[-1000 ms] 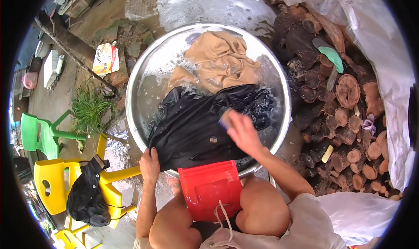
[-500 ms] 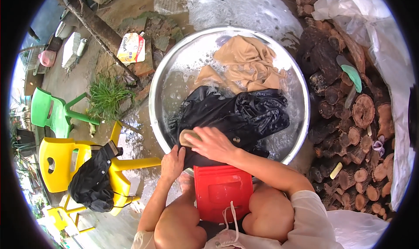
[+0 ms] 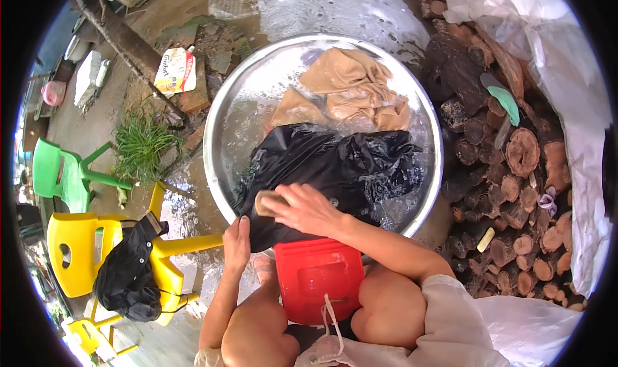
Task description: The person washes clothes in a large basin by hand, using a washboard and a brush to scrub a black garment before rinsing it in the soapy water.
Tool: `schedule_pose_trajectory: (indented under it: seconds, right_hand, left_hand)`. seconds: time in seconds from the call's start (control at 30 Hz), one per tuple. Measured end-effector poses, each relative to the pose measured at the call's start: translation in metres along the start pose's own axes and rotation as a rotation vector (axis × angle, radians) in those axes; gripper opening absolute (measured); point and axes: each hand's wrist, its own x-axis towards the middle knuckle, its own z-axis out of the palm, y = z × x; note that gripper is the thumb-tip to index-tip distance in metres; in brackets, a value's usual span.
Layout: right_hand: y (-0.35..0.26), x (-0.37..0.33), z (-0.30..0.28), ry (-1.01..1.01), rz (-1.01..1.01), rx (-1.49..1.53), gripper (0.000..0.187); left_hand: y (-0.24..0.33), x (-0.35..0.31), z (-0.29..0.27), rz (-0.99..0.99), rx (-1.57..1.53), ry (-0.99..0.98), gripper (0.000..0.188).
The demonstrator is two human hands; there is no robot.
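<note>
A wide metal basin (image 3: 435, 126) holds soapy water, a wet black buttoned garment (image 3: 302, 158) and, behind it, a crumpled tan cloth (image 3: 351, 77). My right hand (image 3: 308, 211) grips a tan, rounded scrubbing brush (image 3: 262, 203) and presses it on the garment near the basin's front edge; its underside is hidden. At the front left rim, my left hand (image 3: 237, 241) pinches the garment's edge, keeping it stretched. Between my knees stands a red plastic piece (image 3: 322, 283) with a recessed panel, touching the garment's near edge.
To the left are a yellow chair (image 3: 71, 257) with black clothing (image 3: 129, 274) draped over it and a green chair (image 3: 58, 174). A pouch (image 3: 175, 71) lies beyond a grass clump (image 3: 145, 145). Stacked logs (image 3: 508, 187) and plastic sheeting (image 3: 573, 110) line the right.
The whole view has shifted slightly, moving the scene left. My right hand and the brush are a little farther from my left hand; both hands keep their hold.
</note>
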Motion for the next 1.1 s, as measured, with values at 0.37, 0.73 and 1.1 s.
schedule_pose_trajectory:
  seconds: [0.37, 0.73, 1.1]
  right_hand:
    - [0.144, -0.126, -0.055, 0.410, 0.827, -0.271, 0.039]
    - [0.182, -0.182, -0.073, 0.063, 0.567, -0.734, 0.040]
    - [-0.002, -0.054, 0.002, 0.022, -0.288, -0.013, 0.037]
  left_hand:
    - [0.001, 0.007, 0.007, 0.084, 0.076, 0.047, 0.039]
    - [-0.009, 0.013, 0.008, 0.120, 0.142, 0.094, 0.039]
    - [-0.029, 0.022, 0.011, -0.025, -0.172, 0.165, 0.044]
